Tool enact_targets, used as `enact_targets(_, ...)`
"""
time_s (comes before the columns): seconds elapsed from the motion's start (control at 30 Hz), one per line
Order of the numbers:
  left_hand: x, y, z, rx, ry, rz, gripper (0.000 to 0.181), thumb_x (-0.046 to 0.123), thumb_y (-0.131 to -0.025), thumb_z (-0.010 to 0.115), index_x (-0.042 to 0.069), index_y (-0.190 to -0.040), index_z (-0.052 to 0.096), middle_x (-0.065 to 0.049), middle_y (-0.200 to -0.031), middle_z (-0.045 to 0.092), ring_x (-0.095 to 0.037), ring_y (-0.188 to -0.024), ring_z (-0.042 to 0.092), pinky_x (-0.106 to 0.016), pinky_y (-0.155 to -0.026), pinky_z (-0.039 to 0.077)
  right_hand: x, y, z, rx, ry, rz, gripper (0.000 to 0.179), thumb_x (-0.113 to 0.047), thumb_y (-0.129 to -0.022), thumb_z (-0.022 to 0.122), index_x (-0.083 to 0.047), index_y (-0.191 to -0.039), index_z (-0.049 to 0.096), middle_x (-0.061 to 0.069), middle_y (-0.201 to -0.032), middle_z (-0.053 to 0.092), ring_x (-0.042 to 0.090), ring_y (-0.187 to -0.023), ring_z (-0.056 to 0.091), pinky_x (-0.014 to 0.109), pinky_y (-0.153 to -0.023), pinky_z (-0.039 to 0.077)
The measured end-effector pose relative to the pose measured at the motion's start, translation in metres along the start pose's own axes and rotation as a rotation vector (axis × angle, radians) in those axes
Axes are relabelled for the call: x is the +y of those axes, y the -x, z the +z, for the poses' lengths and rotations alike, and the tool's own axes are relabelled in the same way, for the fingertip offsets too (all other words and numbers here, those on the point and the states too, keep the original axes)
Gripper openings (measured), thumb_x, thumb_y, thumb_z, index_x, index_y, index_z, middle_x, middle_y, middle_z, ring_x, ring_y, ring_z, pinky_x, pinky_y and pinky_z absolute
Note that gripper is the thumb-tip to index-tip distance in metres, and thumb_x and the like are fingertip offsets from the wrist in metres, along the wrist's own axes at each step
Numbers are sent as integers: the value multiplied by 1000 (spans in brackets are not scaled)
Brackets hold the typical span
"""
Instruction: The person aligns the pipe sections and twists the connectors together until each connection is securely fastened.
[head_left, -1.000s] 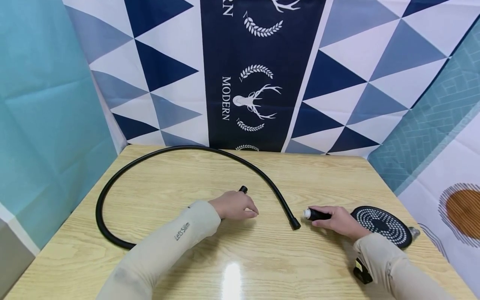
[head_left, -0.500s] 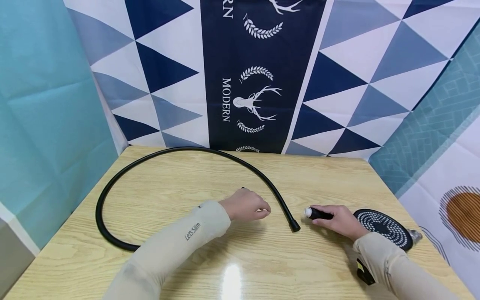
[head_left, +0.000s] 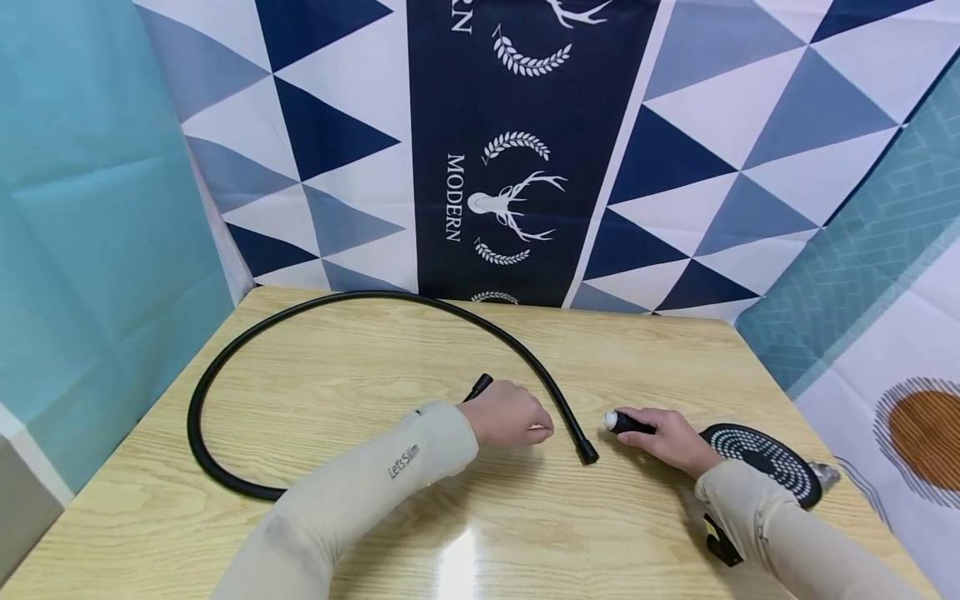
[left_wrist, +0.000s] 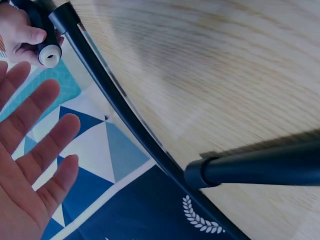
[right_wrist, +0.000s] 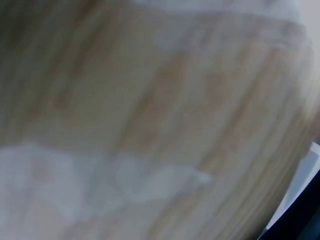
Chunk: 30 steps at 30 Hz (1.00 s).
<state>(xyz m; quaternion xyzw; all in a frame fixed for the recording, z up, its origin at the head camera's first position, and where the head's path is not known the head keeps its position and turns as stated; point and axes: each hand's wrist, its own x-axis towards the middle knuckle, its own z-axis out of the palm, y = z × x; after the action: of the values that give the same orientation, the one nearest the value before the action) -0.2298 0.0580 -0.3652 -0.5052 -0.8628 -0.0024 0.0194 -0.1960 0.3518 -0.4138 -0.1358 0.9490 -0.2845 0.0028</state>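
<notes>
Shower head (head_left: 761, 458) is at the right side of the counter (head_left: 600, 533); the right hand (head_left: 667, 442) grips its handle (head_left: 632, 426), white tip (head_left: 611, 422) leftward. The left hand (head_left: 510, 417) has its fingers extended and holds nothing. Hose (head_left: 197, 408) loops on the counter, one flared end (head_left: 587, 454) lying between the hands. Step in hand, as judged: alignment with that end. Next move appears to call for closing the left grip on it, handle held steady.

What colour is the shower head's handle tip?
The tip is white, clearest in the left wrist view.
</notes>
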Motion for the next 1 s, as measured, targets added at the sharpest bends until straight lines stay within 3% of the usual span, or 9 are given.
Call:
enact_targets(0.13, 4, -9, 3, -39, -23, -70, 25, 33, -100, 51, 33, -112, 73, 15, -100, 71, -2, -87, 64, -27, -75, 50, -1, -2, 3, 12, 44, -83, 48, -16, -92, 68, 9, -130, 55, 31, -122, 60, 44, -112, 59, 52, -87, 48)
enact_targets(0.3, 15, -25, 18, -88, -117, -120, 29, 38, -98, 52, 37, -124, 65, 13, -115, 68, -10, -98, 63, -28, -77, 48, 0, -3, 4, 37, 80, -83, 48, -17, -90, 71, 8, -129, 58, 29, -119, 62, 44, -110, 60, 54, -88, 48)
enact_targets(0.6, 32, -44, 30, -153, -173, -125, 37, 32, -102, 49, 43, -137, 52, 12, -130, 59, -12, -115, 55, -31, -89, 47, 3, -2, 4, 41, 92, -36, 48, -19, -87, 74, 5, -127, 60, 28, -117, 64, 40, -105, 63, 47, -80, 51)
enact_targets(0.73, 35, -48, 33, -183, -142, -116, 39, 30, -102, 50, 44, -138, 50, 13, -136, 54, -12, -122, 50, -32, -94, 45, 2, -1, 3, 36, 74, -4, 49, -20, -87, 74, 4, -127, 61, 28, -118, 63, 39, -105, 62, 46, -81, 50)
enact_targets(0.87, 35, -50, 37, -176, -109, -104, 38, 28, -101, 51, 43, -136, 52, 12, -142, 49, -14, -128, 45, -34, -100, 42, 0, -1, 1, 21, 56, 33, 50, -22, -89, 72, 5, -128, 59, 28, -121, 62, 39, -107, 61, 48, -83, 50)
enact_targets(1.0, 31, -51, 41, -148, -105, -92, 36, 29, -101, 52, 42, -134, 55, 14, -138, 53, -14, -124, 48, -32, -97, 42, -3, -5, 1, 15, 52, 18, 51, -24, -89, 72, 6, -128, 59, 28, -122, 61, 40, -109, 60, 50, -85, 49)
